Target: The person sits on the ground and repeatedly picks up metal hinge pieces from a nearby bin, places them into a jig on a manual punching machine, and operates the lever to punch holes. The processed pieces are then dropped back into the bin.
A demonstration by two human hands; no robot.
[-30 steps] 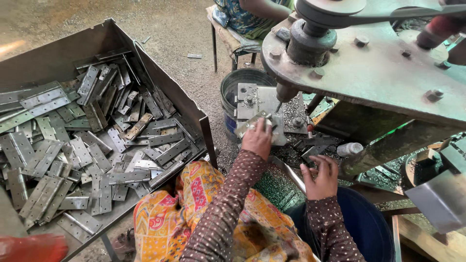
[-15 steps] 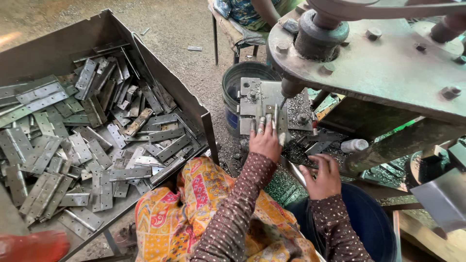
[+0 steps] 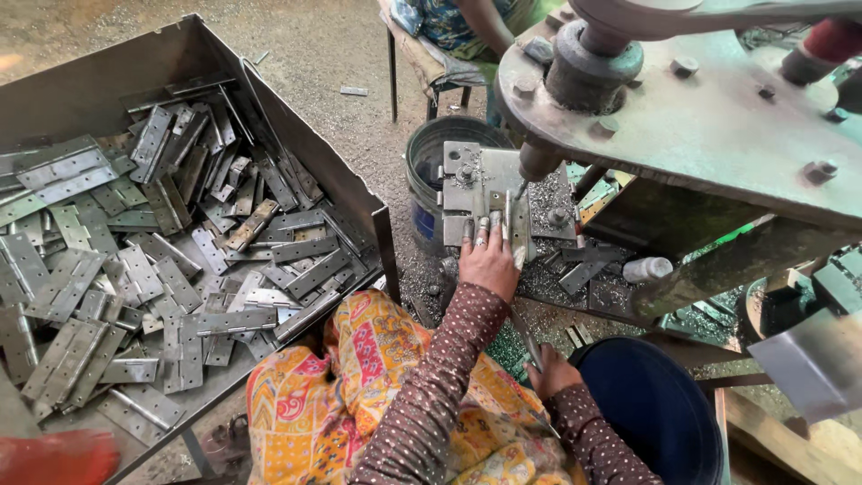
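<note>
head view: the left hand (image 3: 489, 262) lies palm down on the jig (image 3: 480, 193) of the drill press (image 3: 718, 117), fingers stretched forward and close together, fingertips pressing a narrow metal piece, likely a hinge (image 3: 508, 220), against the jig's front edge. a ring shows on one finger. the drill bit (image 3: 519, 190) hangs just above and beside the fingertips, under the chuck (image 3: 541, 160). whether the bit touches the metal cannot be told.

the right hand (image 3: 549, 370) sits lower, near the lap, closed around a thin rod or handle (image 3: 528, 339) that runs up towards the press table; its fingers are curled tight, and what the rod joins to is hidden. just right of that hand is a dark blue bucket (image 3: 651, 409).

metal shavings (image 3: 548, 278) cover the press table around the jig, with a small grey cylinder (image 3: 648, 268) lying among them. behind the jig stands a grey pail (image 3: 429, 166), touching or almost touching it.

to the left, a big steel bin (image 3: 108, 81) holds a heap of flat hinges (image 3: 171, 269), piled at all angles. its corner stands close to the person's knee, which is covered in yellow and red patterned cloth (image 3: 368, 359). the sleeves are brown with small dots.

at the top edge another person (image 3: 467, 22) sits on a stool (image 3: 413, 58), well apart from the hands.
</note>
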